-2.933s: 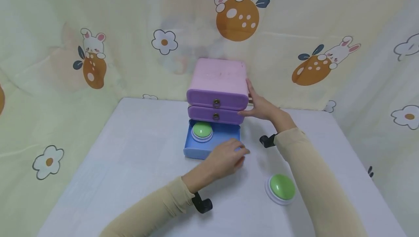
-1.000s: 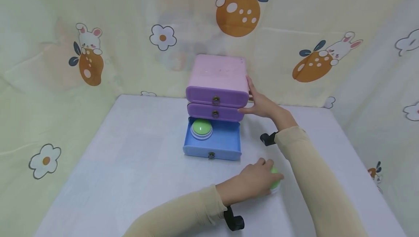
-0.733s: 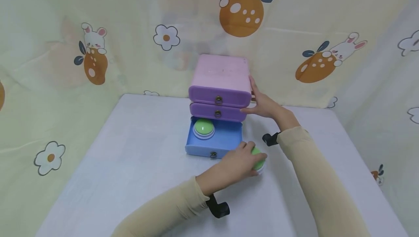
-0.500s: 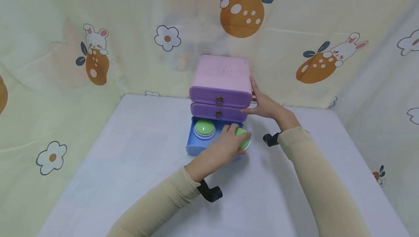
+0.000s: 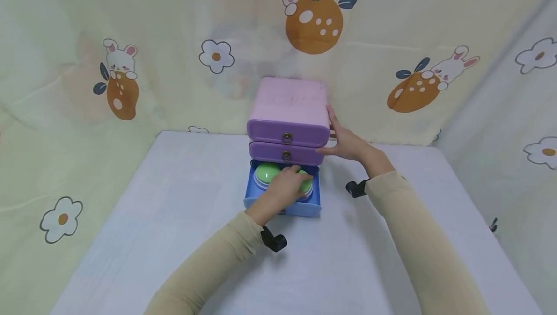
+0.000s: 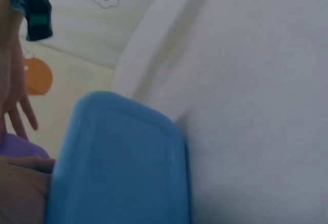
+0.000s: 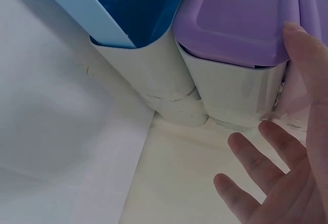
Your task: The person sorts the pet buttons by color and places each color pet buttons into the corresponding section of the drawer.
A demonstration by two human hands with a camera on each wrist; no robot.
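A small drawer cabinet (image 5: pixel 289 102) stands at the back of the table, with two purple drawers closed and the blue bottom drawer (image 5: pixel 310 208) pulled out. My left hand (image 5: pixel 285 187) reaches into it and grips a green push button (image 5: pixel 306 184) with a white base, in the drawer's right half. Beside it, on the left, sits another green push button (image 5: pixel 266 172), partly covered by the hand. My right hand (image 5: pixel 345 142) rests against the cabinet's right side, fingers spread. In the right wrist view its thumb (image 7: pixel 302 42) touches the purple drawer's edge (image 7: pixel 236 24).
A white cloth covers the table (image 5: pixel 183 237). Behind and at both sides hangs a pale curtain (image 5: pixel 183 10) printed with rabbits and flowers. Black wrist camera mounts (image 5: pixel 274 241) stick out below the sleeves.
My left hand has taken the second green button from the table at the right and carried it left and away from me into the blue drawer. The right hand has stayed at the cabinet.
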